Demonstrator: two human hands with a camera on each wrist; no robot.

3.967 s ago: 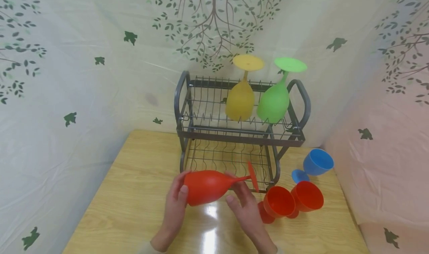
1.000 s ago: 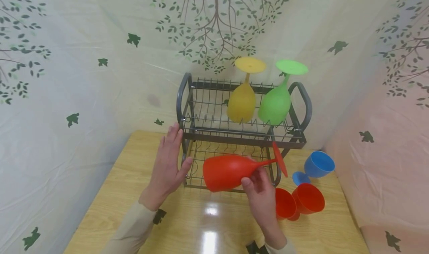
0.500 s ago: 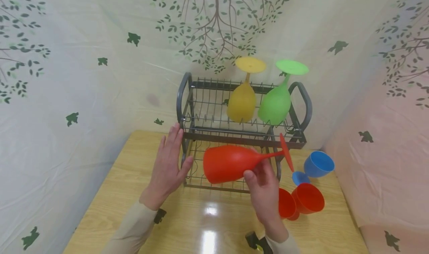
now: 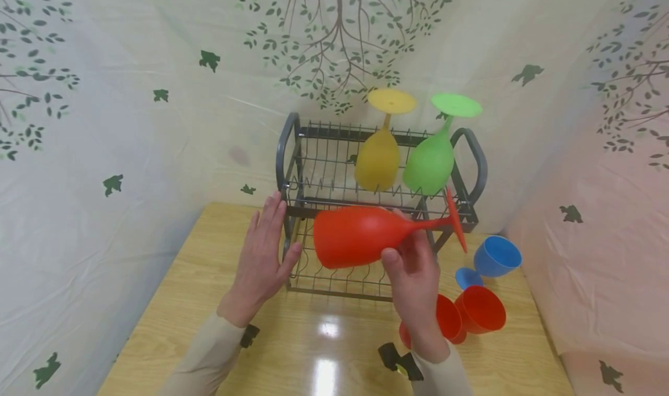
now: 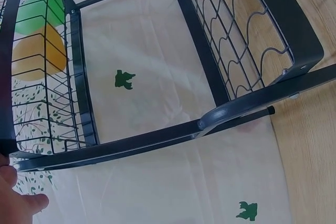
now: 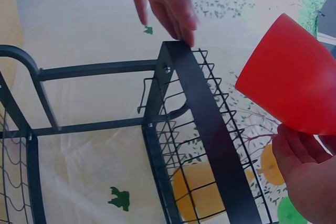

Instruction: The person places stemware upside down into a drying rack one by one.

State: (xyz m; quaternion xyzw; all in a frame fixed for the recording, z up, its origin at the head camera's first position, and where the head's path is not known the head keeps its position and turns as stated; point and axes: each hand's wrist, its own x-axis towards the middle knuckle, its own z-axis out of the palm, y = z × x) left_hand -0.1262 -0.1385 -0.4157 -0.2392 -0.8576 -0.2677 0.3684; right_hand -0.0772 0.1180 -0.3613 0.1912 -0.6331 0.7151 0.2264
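Note:
My right hand (image 4: 415, 274) grips a red plastic goblet (image 4: 360, 236) near the base of its bowl. The goblet lies sideways in the air, mouth to the left and foot to the right, in front of the two-tier dish rack (image 4: 360, 213). My left hand (image 4: 261, 256) has straight fingers, with the fingertips touching the rack's front left corner. On the upper tier a yellow goblet (image 4: 377, 161) and a green goblet (image 4: 430, 161) stand upside down. In the right wrist view the red goblet's mouth (image 6: 286, 77) shows beside the rack's upper edge.
Right of the rack, a blue goblet (image 4: 497, 255) and two red goblets (image 4: 479, 310) stand on the wooden table (image 4: 172, 326); my right hand partly hides one red goblet. A leaf-patterned cloth (image 4: 172, 140) hangs behind and at both sides.
My left hand has left the red goblet for the rack's corner and stays there. My right hand has carried the goblet upward, from in front of the lower tier to the upper tier's front edge.

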